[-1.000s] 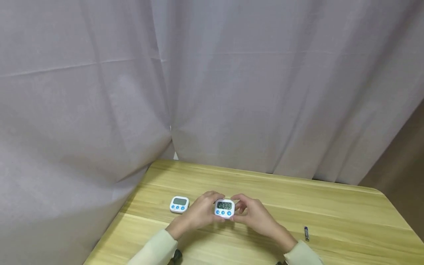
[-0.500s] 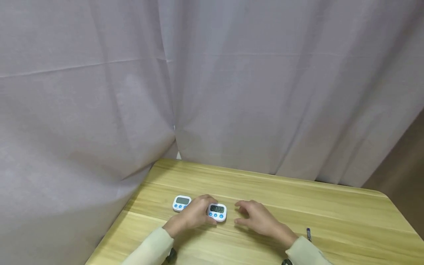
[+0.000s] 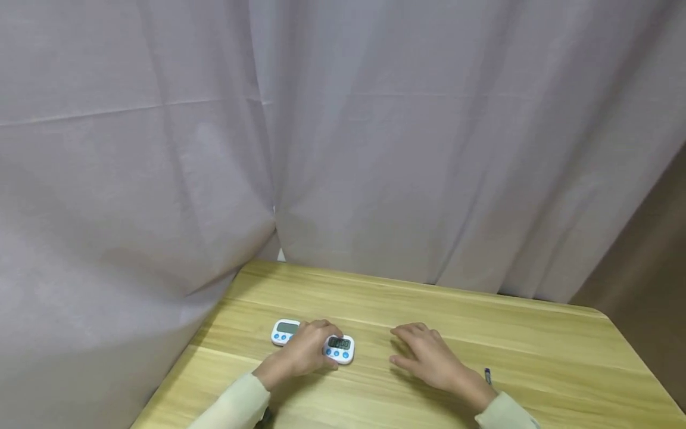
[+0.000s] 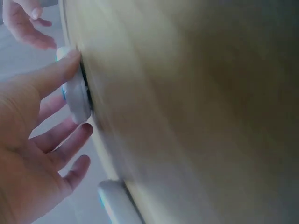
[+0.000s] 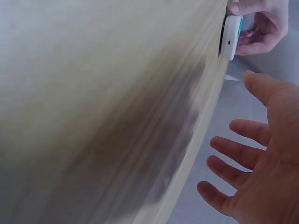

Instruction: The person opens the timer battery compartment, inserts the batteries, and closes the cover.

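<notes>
With your left hand (image 3: 304, 351) you are gripping a white, rounded plastic timer with three blue buttons and dark digits (image 3: 340, 350) by its left end, thumb along the near edge, forefinger at the far edge; those fingers are clamping it. This timer is facing up, low over the pale wood-grain counter (image 3: 536, 345); you cannot tell whether its whole underside is touching. The digits are blurring.

Your right hand (image 3: 431, 357) is hovering to the right of that timer, touching nothing, its fingers standing apart and loosely bent, the thumb spread away. To the timer's left, a matching white, rounded plastic timer with a plain grey screen (image 3: 284, 331) is lying on the counter, partly hiding behind your left hand. Well to its right, beyond your right hand, a small dark-blue cylindrical battery (image 3: 488, 374) is lying, its near end being covered by your wrist. Behind it all, a grey fabric curtain (image 3: 375, 149) is hanging.
</notes>
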Demonstrator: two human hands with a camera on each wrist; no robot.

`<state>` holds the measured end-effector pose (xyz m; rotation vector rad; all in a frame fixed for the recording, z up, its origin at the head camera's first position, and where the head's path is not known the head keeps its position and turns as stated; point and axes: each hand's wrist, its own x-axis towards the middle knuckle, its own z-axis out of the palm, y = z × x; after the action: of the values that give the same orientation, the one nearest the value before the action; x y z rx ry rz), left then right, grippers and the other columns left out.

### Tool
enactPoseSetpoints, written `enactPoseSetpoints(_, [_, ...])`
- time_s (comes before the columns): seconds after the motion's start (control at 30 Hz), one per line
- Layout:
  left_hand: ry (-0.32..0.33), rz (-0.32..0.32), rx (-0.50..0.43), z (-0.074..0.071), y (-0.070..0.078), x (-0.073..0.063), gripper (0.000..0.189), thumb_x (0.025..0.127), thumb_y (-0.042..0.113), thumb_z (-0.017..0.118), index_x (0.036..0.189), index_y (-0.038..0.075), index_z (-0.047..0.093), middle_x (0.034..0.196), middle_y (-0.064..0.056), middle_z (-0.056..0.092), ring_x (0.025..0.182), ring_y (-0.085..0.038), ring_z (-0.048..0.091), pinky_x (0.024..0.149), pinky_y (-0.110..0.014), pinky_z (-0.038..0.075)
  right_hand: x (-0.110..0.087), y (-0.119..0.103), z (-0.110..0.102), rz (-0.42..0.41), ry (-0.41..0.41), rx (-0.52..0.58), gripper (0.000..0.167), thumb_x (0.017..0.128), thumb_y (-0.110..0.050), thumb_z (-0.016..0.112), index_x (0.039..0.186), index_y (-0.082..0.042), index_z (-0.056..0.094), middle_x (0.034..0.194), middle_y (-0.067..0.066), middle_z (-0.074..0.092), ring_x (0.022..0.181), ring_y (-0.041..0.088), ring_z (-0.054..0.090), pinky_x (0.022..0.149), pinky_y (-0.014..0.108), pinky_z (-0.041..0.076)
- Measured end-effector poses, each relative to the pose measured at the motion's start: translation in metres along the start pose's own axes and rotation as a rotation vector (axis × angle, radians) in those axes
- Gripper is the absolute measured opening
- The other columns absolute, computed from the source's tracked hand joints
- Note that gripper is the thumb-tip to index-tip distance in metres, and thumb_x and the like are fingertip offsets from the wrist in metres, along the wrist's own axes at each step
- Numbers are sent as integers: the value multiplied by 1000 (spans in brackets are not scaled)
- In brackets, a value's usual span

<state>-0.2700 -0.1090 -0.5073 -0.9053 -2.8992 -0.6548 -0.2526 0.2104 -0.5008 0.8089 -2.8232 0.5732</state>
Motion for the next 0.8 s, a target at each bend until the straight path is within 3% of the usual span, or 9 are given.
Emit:
enactPoseSetpoints(0.1, [19,-14,12,-9,-4,-3,62,81,43,91,132,15,71,137,-7,69,125,-30,64,112,-63,47,-3,0,0,-1,-4,5,59,96,-41,78,143,-9,63,144,12,65,137,37,56,111,69,47])
enactPoseSetpoints(0.17, [68,-49,27,-18,-8,-4,53,88,40,86,130,11,71,133,-11,71,120,-32,65,107,-61,51,-5,0,0,-4,-6,11,59,96,-41,77,144,-8,63,144,12,65,137,37,55,112,69,46])
enactPoseSetpoints(0.3, [151,-182,143,-33,-18,-6,38,95,27,78,124,3,72,117,-20,73,104,-39,69,94,-59,60,-7,-1,1,-4,-1,18,60,96,-40,77,145,-8,62,144,11,65,138,39,55,113,70,45])
enactPoseSetpoints(0.4, [113,-300,277,-39,-25,-10,48,92,39,80,120,0,72,102,-19,73,88,-35,69,81,-51,64,-7,-2,3,1,-3,16,61,96,-41,77,146,-9,61,145,12,65,139,41,54,114,73,43])
enactPoseSetpoints(0.53, [58,-385,396,-36,-30,-13,65,84,62,81,110,2,73,80,-9,66,68,-24,62,61,-38,59,-7,-2,4,5,-3,5,61,96,-42,77,146,-10,61,146,12,64,139,40,54,115,73,42])
enactPoseSetpoints(0.67, [69,-433,355,-32,-34,-12,58,80,55,85,102,3,70,78,-8,61,65,-22,57,54,-35,55,-7,-4,1,-14,11,-6,60,97,-42,76,145,-11,61,144,11,65,137,37,56,113,70,45])
enactPoseSetpoints(0.8, [87,-427,264,-34,-34,-9,50,79,42,84,104,1,70,83,-10,63,67,-22,57,52,-33,53,-7,-7,-2,-25,31,-12,58,97,-42,76,144,-11,63,142,10,67,135,36,57,111,67,47])
